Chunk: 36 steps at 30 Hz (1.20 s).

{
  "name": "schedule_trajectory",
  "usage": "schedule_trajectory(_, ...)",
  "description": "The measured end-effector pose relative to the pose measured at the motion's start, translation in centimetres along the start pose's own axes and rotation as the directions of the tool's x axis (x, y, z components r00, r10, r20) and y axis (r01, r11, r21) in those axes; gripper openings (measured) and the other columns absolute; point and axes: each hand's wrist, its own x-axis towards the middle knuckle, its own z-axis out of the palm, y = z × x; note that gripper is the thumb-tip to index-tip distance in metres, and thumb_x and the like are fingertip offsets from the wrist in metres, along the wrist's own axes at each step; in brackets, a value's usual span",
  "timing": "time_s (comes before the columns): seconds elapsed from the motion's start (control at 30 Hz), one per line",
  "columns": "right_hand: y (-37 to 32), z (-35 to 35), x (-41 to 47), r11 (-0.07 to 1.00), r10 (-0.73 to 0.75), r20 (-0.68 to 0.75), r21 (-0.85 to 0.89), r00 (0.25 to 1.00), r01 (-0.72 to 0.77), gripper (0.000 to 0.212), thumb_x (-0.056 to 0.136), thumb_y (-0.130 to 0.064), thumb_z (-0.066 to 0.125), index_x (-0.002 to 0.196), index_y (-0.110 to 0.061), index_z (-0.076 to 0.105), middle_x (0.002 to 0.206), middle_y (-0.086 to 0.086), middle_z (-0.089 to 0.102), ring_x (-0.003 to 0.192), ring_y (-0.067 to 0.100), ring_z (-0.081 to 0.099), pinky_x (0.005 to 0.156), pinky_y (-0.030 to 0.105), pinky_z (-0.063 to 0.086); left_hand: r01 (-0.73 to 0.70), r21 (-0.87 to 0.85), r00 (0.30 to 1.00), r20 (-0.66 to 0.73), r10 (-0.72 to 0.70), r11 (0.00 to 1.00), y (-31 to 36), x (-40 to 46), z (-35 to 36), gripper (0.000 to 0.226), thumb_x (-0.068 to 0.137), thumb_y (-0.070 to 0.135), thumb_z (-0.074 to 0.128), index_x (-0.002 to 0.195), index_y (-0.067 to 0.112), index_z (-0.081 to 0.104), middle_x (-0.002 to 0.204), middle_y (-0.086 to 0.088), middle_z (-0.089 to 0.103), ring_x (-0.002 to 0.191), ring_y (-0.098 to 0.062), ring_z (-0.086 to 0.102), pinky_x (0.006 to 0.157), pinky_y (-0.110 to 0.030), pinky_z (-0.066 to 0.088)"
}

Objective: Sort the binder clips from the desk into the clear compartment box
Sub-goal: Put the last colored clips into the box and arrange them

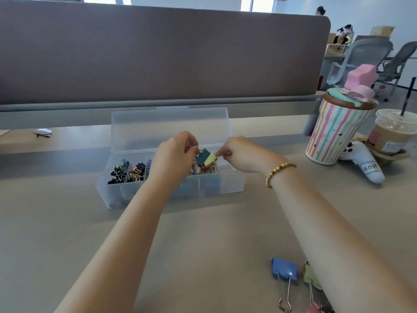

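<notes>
We see a clear, frosted plastic box (232, 181) standing on the smooth, pale wood-look tabletop (203, 233), its hinged lid (171, 127) tipped up behind it. Thin walls split the box into compartments. The two leftmost hold small clips (126, 171), mostly black with some teal and coppery ones, their wire handles tangled together. Toward the right, a heap of larger coloured clips fills another compartment.

Both hands are over that heap. Our left hand (174, 158) has its fingers curled down around a bunch of shiny wire handles, so its grip is closed on clips. Our right hand (239, 154) pinches a pale yellow clip (211, 159) between thumb and fingertip; a teal clip (203, 154) sits just beside it, touching. A beaded bracelet (278, 172), gold with a few coloured beads, circles the right wrist.

Near the front edge a blue clip (284, 268) lies flat with its long silver handles pointing toward us. Just beside it a green clip (310, 276) is partly hidden under the right forearm.

At the right stand a glossy striped tumbler (334, 134) with a pink topper, and a clear plastic cup (393, 134) of milky brown drink with a straw.
</notes>
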Motion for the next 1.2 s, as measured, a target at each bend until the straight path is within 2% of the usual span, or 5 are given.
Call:
schedule_trajectory(0.3,-1.6,-0.1,0.7,0.977,-0.118,-0.112,-0.193,0.987,0.095,0.035,0.093,-0.027,0.056,0.127,-0.018,0.056,0.119,0.007,0.051,0.119,0.025,0.039,0.095,0.036,0.038,0.082,-0.103,0.994,-0.060,-0.088,0.991,-1.0,0.6,-0.6,0.010,0.092,0.012,0.051,0.087,0.019,0.057,0.092,-0.003,0.071,0.087,-0.020,0.064,0.076,-0.035,0.053)
schedule_trajectory(0.57,-2.9,0.0,1.9,0.951,-0.043,-0.005,-0.307,0.999,0.040,0.012,0.093,-0.017,0.053,0.093,-0.007,0.059,0.106,0.013,0.053,0.109,0.030,0.044,0.077,0.032,0.037,0.124,-0.124,0.992,-0.021,-0.128,0.984,-1.3,0.5,-0.1,0.012,0.092,0.009,0.048,0.089,0.016,0.058,0.079,0.005,0.066,0.077,-0.017,0.060,0.065,-0.025,0.042)
schedule_trajectory(0.73,-3.1,-0.3,1.3,0.959,-0.071,0.046,-0.270,0.996,0.081,0.022,0.096,-0.011,0.045,0.117,-0.011,0.052,0.121,0.012,0.052,0.116,0.027,0.040,0.086,0.032,0.038,0.130,-0.152,0.989,-0.043,-0.138,0.980,-1.6,0.7,-0.4,0.011,0.093,0.010,0.049,0.091,0.016,0.058,0.083,0.002,0.068,0.077,-0.016,0.059,0.064,-0.025,0.044)
schedule_trajectory(0.93,-3.0,-0.4,1.5,0.943,0.014,0.142,-0.332,0.990,0.034,0.042,0.091,-0.040,0.054,0.123,-0.013,0.057,0.122,0.011,0.049,0.119,0.027,0.038,0.089,0.032,0.038,0.139,-0.173,0.987,-0.050,-0.150,0.975,-1.6,0.8,-0.7,0.011,0.094,0.010,0.048,0.091,0.016,0.058,0.085,0.002,0.067,0.084,-0.016,0.062,0.073,-0.028,0.049)
schedule_trajectory(1.2,-2.6,0.7,1.9,0.977,0.027,0.053,-0.211,0.998,-0.015,0.027,0.092,-0.021,0.054,0.114,-0.006,0.055,0.113,0.011,0.061,0.096,0.027,0.056,0.073,0.030,0.042,0.156,-0.176,0.988,0.031,-0.153,0.972,-1.1,0.7,-0.6,0.009,0.095,0.009,0.047,0.094,0.016,0.053,0.087,0.002,0.067,0.082,-0.015,0.061,0.068,-0.027,0.049)
